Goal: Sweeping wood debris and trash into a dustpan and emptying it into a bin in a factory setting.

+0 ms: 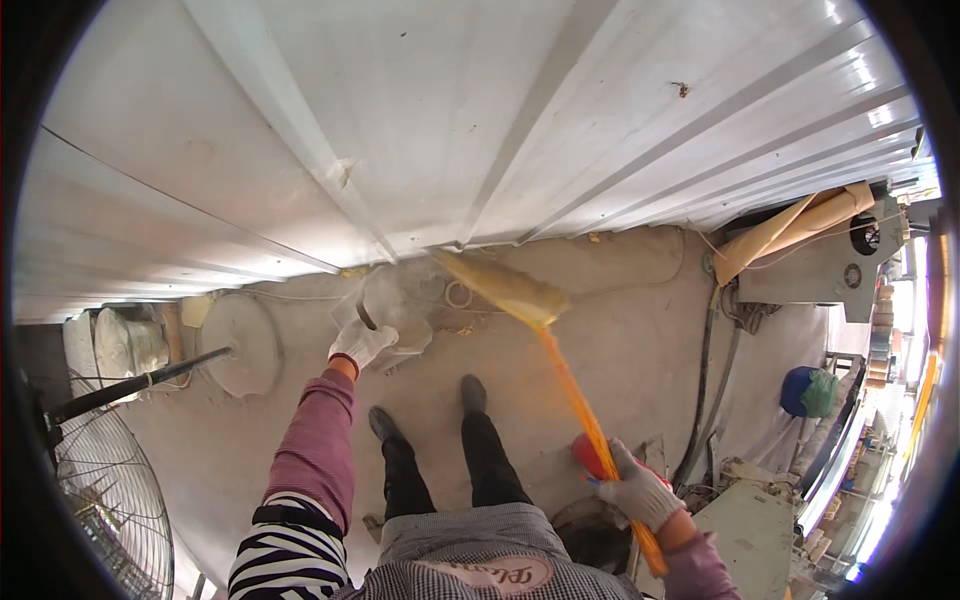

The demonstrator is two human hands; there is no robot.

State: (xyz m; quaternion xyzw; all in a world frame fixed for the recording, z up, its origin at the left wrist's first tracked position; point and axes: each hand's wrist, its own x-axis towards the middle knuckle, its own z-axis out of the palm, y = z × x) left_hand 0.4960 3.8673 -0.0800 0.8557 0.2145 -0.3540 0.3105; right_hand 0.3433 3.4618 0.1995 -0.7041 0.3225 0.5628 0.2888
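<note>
Now my right hand [640, 490] grips the broom [560, 370], my left hand [360, 342] holds the dustpan [392, 305]; sweeping dust into it takes short strokes.

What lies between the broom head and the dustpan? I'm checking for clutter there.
In the head view, only dusty floor lies between the broom head and the dustpan, apart from a small ring by the wall.

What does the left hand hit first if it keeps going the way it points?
Probably the grey dustpan that the left hand already grips by the handle; beyond it, the base of the white corrugated wall. Depth is hard to judge here.
</note>
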